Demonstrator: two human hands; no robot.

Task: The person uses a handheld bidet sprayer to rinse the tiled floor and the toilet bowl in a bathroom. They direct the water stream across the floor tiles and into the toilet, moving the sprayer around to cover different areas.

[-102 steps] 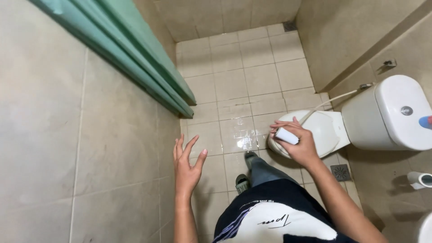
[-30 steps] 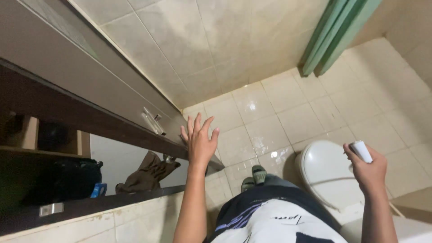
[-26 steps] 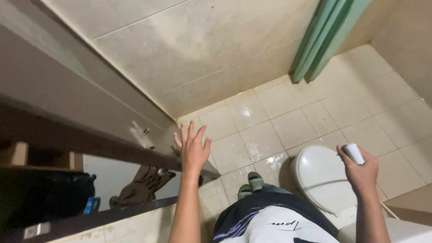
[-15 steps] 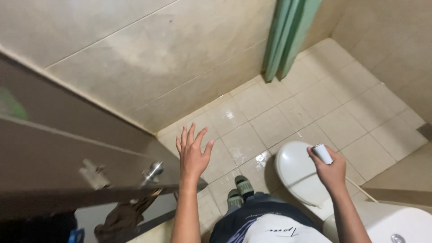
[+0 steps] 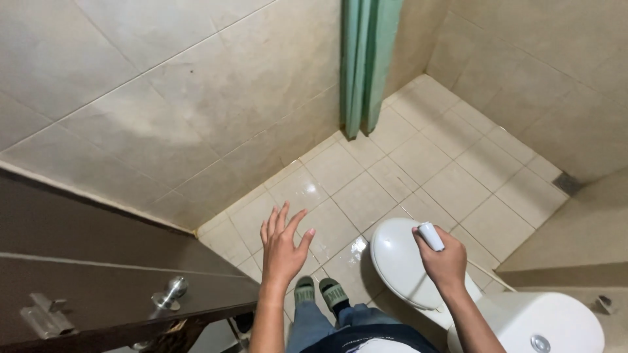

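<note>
Far left: dark brown door (image 5: 98, 287), partly open, with a round metal knob (image 5: 171, 291) and a metal latch (image 5: 44, 315) on its face. Tiled wall behind it, wet-looking floor tiles (image 5: 445, 189) below.

Left hand (image 5: 282, 248): held out over the floor, palm down, fingers (image 5: 280, 221) spread apart, holding nothing and touching nothing. Nearest things are the door edge and the person's own sandalled feet (image 5: 320, 293) just under it.

Centre top: green curtain (image 5: 364, 62) hanging bunched against the wall corner, well apart from both hands.

Right hand (image 5: 446, 260): fingers wrapped round a small white cylinder (image 5: 431, 235), only its upper end sticking out above the fist. Can't tell exactly what it is. It sits above the closed white toilet lid (image 5: 400, 258), not clearly touching it.

Handling, my read: the cylinder looks light, rigid and smooth, probably plastic. One-hand grip round the body is enough; it could slip if wet, since the floor shines with water.

Right: white cistern (image 5: 536, 323) with a round flush button on top; floor drain (image 5: 568, 183) near the far wall.
</note>
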